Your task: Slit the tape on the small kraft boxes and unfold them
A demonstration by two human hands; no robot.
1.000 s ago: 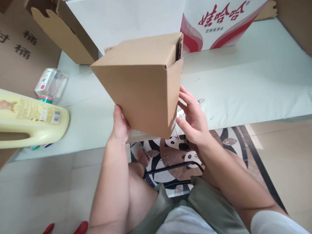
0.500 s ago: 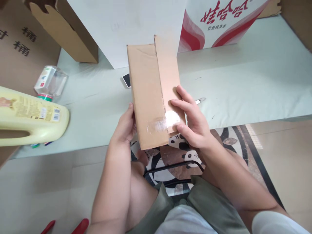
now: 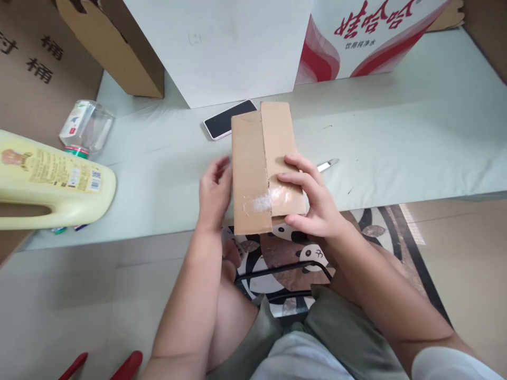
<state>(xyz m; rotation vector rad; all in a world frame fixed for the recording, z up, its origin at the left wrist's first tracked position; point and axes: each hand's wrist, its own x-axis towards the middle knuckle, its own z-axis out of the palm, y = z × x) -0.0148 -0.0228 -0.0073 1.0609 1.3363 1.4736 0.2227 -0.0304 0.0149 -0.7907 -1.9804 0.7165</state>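
Note:
A brown cardboard box (image 3: 249,163) with a raised flap and a shiny strip of clear tape stands at the front edge of the table. My right hand (image 3: 311,192) grips its right side, fingers spread over the flap and the thumb near the lower corner. Beside the left edge is my left hand (image 3: 215,192), its fingers loosely bent and seemingly just off the cardboard. A phone (image 3: 227,120) with a dark screen lies behind the box, partly covered by it. To the right of my right hand rests a small knife-like blade (image 3: 328,164).
On the left are a pale yellow jug (image 3: 59,182) and a clear plastic bottle (image 3: 87,126) lying down. A big white box (image 3: 233,53), a red-and-white printed carton (image 3: 356,47) and a brown carton (image 3: 114,53) line the back. The table (image 3: 415,126) has a pale green cover.
The box's top has come down towards me, uncovering more of the phone. My left hand has shifted up and loosened from the left edge; my right hand keeps its hold.

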